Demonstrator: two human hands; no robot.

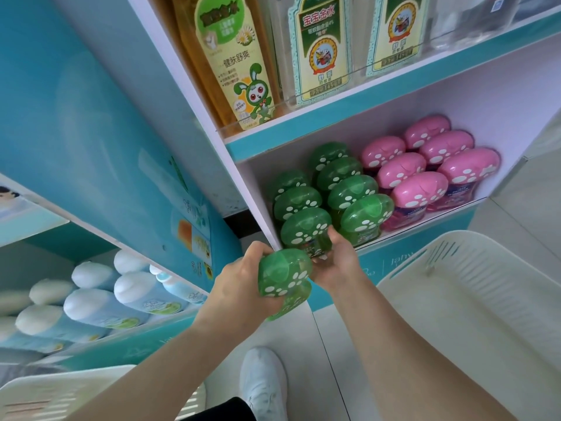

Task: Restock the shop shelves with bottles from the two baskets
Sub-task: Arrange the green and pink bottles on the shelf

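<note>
My left hand (243,281) grips a green bottle with a white-spotted mushroom cap (283,276), held just in front of the lower shelf's left corner. My right hand (337,259) holds the body of another green mushroom-cap bottle (305,229) at the front left of that shelf (425,221). Behind it stand several green-capped bottles (352,189) in rows. Several pink-capped bottles (419,189) fill the right half of the shelf.
A cream basket (473,302) sits at the lower right below the shelf, no bottles visible inside. A second cream basket's rim (60,390) shows at the lower left. Tall yellow and green bottles (236,56) stand on the upper shelf. White-capped blue bottles (121,296) fill a left unit.
</note>
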